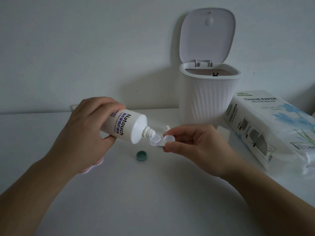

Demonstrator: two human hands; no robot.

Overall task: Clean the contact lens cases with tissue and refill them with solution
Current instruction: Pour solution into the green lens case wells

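Observation:
My left hand grips a white Natouch contact lens solution bottle, tipped so its uncapped nozzle points down to the right. The nozzle tip sits right over the left well of a white contact lens case. My right hand pinches that case by its right end and holds it above the table. The bottle's green cap lies on the table below. A pinkish white piece shows under my left wrist, mostly hidden.
A white ribbed mini bin stands open at the back against the wall. A pack of tissue paper lies to the right. A small white part lies behind the case. The white table spreads in front.

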